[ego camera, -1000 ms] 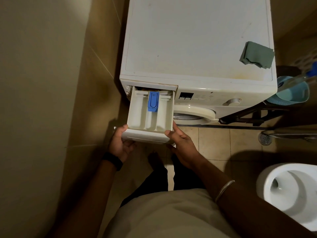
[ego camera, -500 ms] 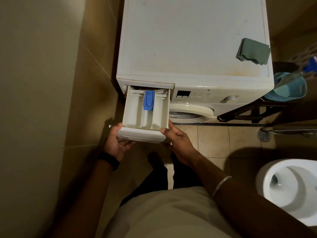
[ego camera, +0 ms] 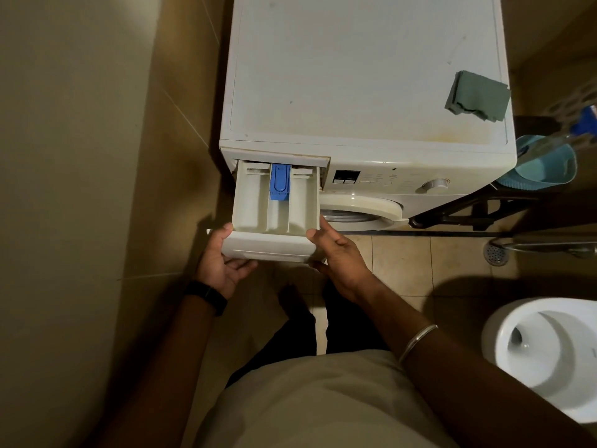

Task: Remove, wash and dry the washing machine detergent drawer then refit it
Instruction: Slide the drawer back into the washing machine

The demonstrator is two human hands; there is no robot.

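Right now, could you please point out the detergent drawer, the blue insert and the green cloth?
detergent drawer (ego camera: 269, 248), head view, front panel.
blue insert (ego camera: 279, 182), head view, its middle.
green cloth (ego camera: 478, 96), head view, centre of the fold.

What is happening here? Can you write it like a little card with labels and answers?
place: a tiled bathroom
machine: a white washing machine
drawer: the detergent drawer is pulled far out, its back end in the slot
inside the drawer: three compartments and a blue insert in the middle one
left hand: grips the drawer front's left corner
right hand: holds the right corner
on top of the machine: a folded green cloth
nearby: a white toilet, a blue basin, a floor drain
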